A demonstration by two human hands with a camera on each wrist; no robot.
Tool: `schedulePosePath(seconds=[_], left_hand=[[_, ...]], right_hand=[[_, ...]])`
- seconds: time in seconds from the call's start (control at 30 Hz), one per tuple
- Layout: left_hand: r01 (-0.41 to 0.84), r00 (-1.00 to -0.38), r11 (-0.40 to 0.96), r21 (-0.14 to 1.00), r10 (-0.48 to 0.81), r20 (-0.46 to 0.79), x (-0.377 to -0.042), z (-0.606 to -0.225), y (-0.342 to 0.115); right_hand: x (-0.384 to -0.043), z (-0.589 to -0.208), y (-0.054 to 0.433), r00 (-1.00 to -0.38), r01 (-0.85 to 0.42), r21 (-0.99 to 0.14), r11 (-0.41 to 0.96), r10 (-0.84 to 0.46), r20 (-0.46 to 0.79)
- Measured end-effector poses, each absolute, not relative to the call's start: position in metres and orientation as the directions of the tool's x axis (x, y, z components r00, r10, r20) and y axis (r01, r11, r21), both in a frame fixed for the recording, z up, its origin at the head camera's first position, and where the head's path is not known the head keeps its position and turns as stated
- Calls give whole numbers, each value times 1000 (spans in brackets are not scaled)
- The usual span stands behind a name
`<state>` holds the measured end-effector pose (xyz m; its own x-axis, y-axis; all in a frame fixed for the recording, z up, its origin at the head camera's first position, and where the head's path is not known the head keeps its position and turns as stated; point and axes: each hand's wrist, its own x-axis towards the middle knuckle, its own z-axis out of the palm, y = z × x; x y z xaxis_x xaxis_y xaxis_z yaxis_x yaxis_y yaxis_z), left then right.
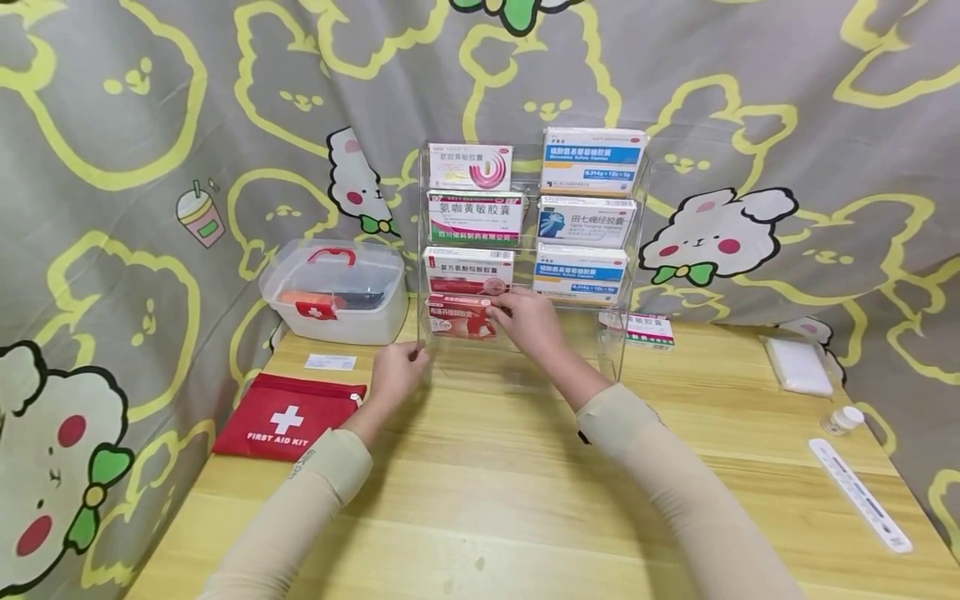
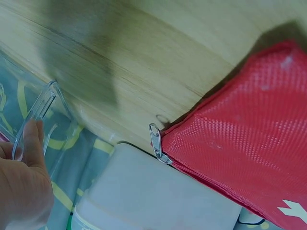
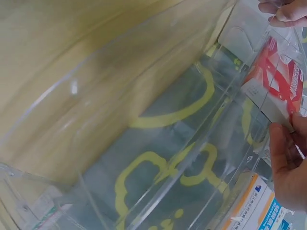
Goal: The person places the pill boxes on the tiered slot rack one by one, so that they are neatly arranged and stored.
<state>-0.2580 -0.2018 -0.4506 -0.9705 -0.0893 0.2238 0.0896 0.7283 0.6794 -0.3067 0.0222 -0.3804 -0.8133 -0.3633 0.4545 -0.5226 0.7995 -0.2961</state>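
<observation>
A clear medicine display rack [image 1: 525, 367] stands at the back of the table with medicine boxes in two columns. My left hand [image 1: 400, 375] pinches the lower left edge of the rack; the left wrist view shows that hand [image 2: 24, 184] with its fingers on the clear plastic. At the lowest tier on the left, my right hand [image 1: 528, 325] holds the right end of a red medicine box [image 1: 459, 319]. In the right wrist view, thumb and fingers of the right hand [image 3: 292, 167] are at the end of this red box [image 3: 278, 76]. Just above it sits a white-and-red box [image 1: 468, 268].
Left of the rack are a lidded clear bin [image 1: 337, 292], a small white packet [image 1: 331, 362] and a red first aid pouch [image 1: 288, 417]. To the right lie a medicine box [image 1: 651, 331], a white pack [image 1: 798, 365], a small bottle [image 1: 843, 420] and a white strip [image 1: 858, 493].
</observation>
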Motion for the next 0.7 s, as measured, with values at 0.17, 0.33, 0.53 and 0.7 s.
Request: schedulePosePath(seconds=[0.17,0.33,0.53,0.7], left_hand=[[96,-970,732,675,-84,229,-258,-452,-201],[87,-970,729,679,-92,224,-258,-451,-201],[80,-974,726,683,-89,209,-258,-449,-201],[68,-977,725,685,-92,195,-256,-449,-202]], right_hand=[[-313,-375,21,-816,-533,-282,798,-397,420],[-316,-370,19,-803,-547,-240,802,-421,421],[-309,-365,16,-775,-569,-112,814,-486,405],[-288,-353,27,-720,-602,-88,794,-492,489]])
